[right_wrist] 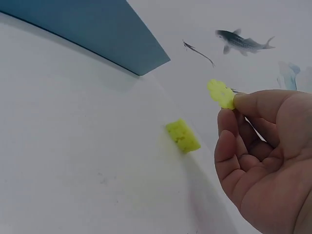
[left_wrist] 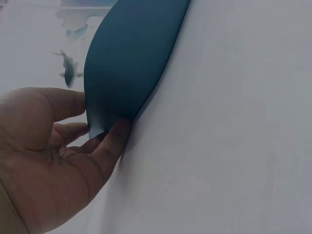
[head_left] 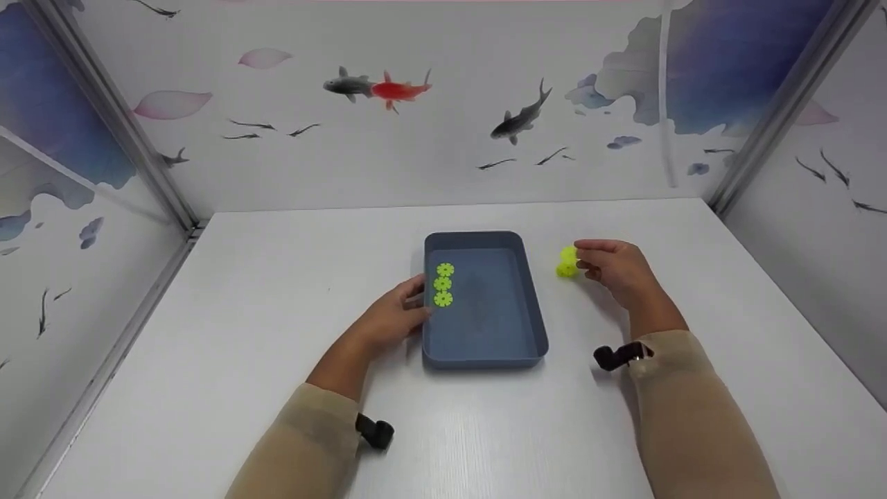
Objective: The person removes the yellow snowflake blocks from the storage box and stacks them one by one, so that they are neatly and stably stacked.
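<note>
A blue-grey rectangular tray [head_left: 485, 339] lies on the table. My left hand [head_left: 391, 315] holds its left wall, the thumb at the rim and other fingers low against the outside [left_wrist: 109, 63]. Inside the tray, three yellow-green notched plastic discs [head_left: 443, 283] lie in a row along the left side. Right of the tray, my right hand [head_left: 617, 270] pinches one flower-shaped yellow disc [right_wrist: 221, 93] between thumb and index fingertip, held up above the table. Just below it stands a short stack of yellow discs [right_wrist: 183, 136], partly overlapped by the held disc in the head view.
The white table [head_left: 263, 312] is bounded by a back panel [head_left: 429, 159] and side panels printed with fish and petals. Metal posts [head_left: 776, 104] stand at the back corners. A black camera strap [head_left: 624, 353] sits on each sleeved wrist.
</note>
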Demonstrator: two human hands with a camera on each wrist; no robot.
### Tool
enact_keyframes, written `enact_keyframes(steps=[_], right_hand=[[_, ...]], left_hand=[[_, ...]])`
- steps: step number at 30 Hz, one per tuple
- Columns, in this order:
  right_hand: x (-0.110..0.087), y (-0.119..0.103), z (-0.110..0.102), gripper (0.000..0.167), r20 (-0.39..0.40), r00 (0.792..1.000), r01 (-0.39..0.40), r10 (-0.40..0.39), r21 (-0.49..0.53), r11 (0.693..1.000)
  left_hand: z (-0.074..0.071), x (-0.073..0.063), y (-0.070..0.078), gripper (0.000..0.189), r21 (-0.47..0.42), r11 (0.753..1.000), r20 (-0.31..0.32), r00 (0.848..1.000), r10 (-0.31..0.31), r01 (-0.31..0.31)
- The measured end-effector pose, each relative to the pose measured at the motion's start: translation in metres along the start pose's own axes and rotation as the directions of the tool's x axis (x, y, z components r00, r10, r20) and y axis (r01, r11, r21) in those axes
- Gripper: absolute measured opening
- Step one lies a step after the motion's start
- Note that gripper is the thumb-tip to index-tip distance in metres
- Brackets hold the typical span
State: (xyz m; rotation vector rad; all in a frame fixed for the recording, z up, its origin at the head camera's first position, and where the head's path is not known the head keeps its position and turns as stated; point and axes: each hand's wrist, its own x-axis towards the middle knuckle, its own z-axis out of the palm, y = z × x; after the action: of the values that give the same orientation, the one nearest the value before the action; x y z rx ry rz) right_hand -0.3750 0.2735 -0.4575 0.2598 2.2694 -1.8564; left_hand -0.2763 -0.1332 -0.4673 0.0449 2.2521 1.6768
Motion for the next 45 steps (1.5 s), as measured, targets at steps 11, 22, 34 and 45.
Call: enact_keyframes(steps=[11, 22, 34, 45], right_hand=[[0.004, 0.013, -0.003, 0.038, -0.05, 0.995, -0.087, 0.085, -0.043, 0.995], [0.002, 0.013, 0.001, 0.037, -0.055, 0.994, -0.096, 0.092, -0.075, 0.993], [0.005, 0.016, 0.001, 0.041, -0.067, 0.994, -0.093, 0.085, -0.126, 0.988], [0.006, 0.017, 0.001, 0.04, -0.07, 0.995, -0.078, 0.068, -0.141, 0.987]], left_hand=[[0.001, -0.003, 0.002, 0.072, 0.015, 1.0, -0.008, 1.0, -0.015, 0.015], [0.0, -0.003, 0.001, 0.072, 0.005, 1.0, -0.006, 1.0, -0.022, 0.022], [0.0, -0.001, -0.001, 0.071, 0.002, 1.0, -0.006, 1.0, -0.01, 0.01], [0.001, 0.0, 0.001, 0.071, 0.001, 1.0, -0.005, 1.0, -0.021, 0.021]])
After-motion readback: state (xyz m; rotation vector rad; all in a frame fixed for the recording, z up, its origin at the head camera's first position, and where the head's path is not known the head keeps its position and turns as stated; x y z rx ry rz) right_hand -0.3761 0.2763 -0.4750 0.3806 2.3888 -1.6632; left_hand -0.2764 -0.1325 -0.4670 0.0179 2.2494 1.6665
